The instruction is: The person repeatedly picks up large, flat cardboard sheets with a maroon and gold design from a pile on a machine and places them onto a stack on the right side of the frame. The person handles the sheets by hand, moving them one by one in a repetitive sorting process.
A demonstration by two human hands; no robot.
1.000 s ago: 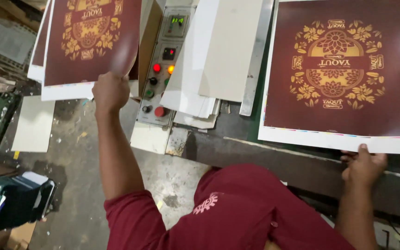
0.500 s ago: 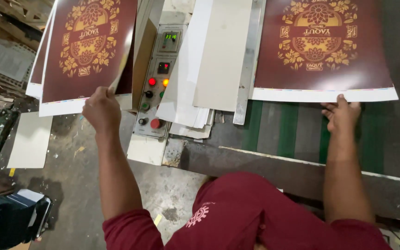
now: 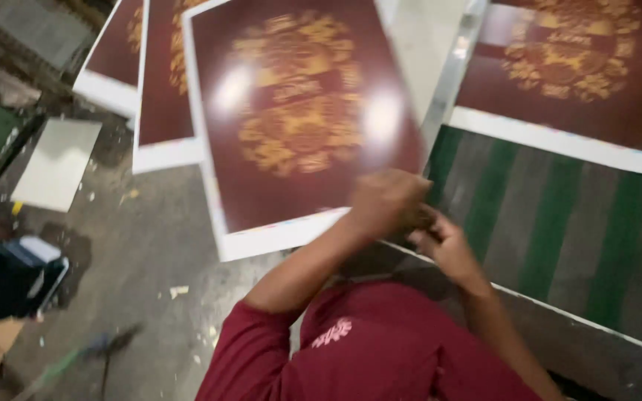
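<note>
My left hand [image 3: 384, 202] is closed on the near right corner of a large maroon printed sheet [image 3: 299, 111] with a gold ornament and white margin, held tilted above the floor and the machine's edge. My right hand [image 3: 440, 241] sits just right of it, fingers curled and touching the left hand at that corner. Motion blur hides whether it grips the sheet. A second, similar sheet [image 3: 559, 74] lies flat on the machine bed [image 3: 633, 260] at the upper right.
More maroon sheets [image 3: 157, 89] are stacked at the upper left. Green belts [image 3: 551, 238] run across the dark bed. A white board [image 3: 57, 163] lies on the littered floor. A dark box [image 3: 9, 278] stands at the left edge.
My left hand has swung its sheet from the left stack toward the machine. My right hand has let go of the sheet on the bed and come back beside the left hand.
</note>
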